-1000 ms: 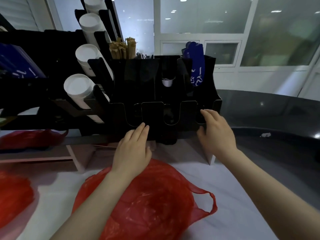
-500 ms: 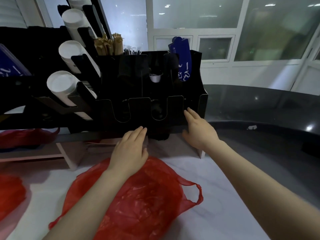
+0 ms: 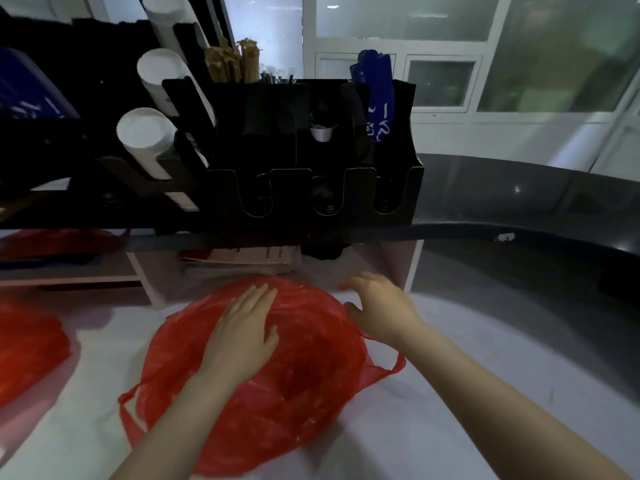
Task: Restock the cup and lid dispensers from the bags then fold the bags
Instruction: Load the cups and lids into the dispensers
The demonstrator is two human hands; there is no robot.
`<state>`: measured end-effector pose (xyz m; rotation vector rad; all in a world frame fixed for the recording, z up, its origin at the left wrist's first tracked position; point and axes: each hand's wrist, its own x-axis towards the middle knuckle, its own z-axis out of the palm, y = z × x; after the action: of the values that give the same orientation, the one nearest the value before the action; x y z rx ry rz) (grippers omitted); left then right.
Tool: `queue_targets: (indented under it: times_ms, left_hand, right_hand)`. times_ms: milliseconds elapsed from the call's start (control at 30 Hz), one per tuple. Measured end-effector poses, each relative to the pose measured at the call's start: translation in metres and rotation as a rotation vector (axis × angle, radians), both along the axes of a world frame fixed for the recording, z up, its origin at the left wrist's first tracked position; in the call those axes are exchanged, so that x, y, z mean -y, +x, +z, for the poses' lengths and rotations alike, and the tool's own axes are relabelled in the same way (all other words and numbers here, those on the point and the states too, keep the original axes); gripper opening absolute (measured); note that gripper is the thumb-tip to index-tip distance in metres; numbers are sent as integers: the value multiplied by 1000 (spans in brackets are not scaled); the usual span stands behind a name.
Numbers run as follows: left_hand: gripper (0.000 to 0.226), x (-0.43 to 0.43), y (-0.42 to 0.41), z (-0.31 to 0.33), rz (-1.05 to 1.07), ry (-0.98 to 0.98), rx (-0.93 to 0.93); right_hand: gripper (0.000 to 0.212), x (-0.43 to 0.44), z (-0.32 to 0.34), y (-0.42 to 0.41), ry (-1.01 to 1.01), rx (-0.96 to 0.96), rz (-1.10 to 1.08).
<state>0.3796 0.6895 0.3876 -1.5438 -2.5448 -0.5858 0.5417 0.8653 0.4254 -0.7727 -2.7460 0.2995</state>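
While your left hand [image 3: 242, 327] lies flat on the red bag [image 3: 311, 393], your right hand [image 3: 381, 306] hovers loosely open beside it.

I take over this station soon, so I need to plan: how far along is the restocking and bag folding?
Done, apparently: white cup stacks sit in the dispenser slots; the lid slots are too dark to judge. In hand: the left hand presses flat on the red bag, the right hand by its right edge, no fold made yet. Left: folding this bag, plus a second red bag at the left.
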Motion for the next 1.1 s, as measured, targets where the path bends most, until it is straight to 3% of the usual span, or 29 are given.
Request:
queue_targets:
  times_ms: [100, 233, 633, 833, 900, 1000, 1100]
  left_hand:
    - [62, 20, 0, -13, 7, -15, 19]
    - [60, 42, 4, -24, -1, -35, 34]
    - [65, 103, 1, 14, 32, -16, -28]
    - [63, 153, 8, 14, 64, -3, -21]
    - [63, 172, 12, 4, 90, -25, 8]
    - [63, 204, 19, -10, 116, -17, 102]
    - [60, 236, 23, -17, 190, 71, 230]
  right_hand:
    - [27, 7, -13, 5, -5, 98, -24]
    - [38, 17, -24, 17, -11, 173, -24]
    - [38, 88, 2, 5, -27, -39, 35]
    - [38, 131, -10, 10, -55, -8, 30]
    - [50, 150, -28, 10, -121, 70, 66]
    - [85, 178, -65, -1, -143, 268, 152]
    - [86, 196, -98, -11, -194, 412, 106]
